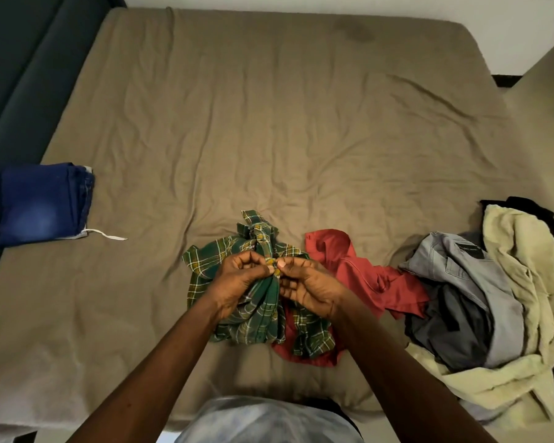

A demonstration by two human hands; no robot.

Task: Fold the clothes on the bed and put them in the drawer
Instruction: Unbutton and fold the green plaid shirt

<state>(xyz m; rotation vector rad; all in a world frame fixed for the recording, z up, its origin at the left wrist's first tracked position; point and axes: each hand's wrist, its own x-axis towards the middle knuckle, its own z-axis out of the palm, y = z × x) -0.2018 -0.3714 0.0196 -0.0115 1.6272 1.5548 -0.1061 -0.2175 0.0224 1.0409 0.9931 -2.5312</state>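
Olive-brown wrinkled sheeting covers the bed [269, 123], white wall [365, 4] at twelve o'clock. Unfolded clothes pile [499, 282] lies at three, folded jeans [39, 206] at nine. Near six, left hand [234, 282] and right hand [307, 286] pinch the green plaid shirt [253, 318] between curled fingers [288, 262].

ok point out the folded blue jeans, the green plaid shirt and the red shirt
folded blue denim jeans [42, 206]: head view, middle of the top fold
green plaid shirt [256, 314]: head view, bunched lower panel
crumpled red shirt [365, 276]: head view, middle of its exposed cloth
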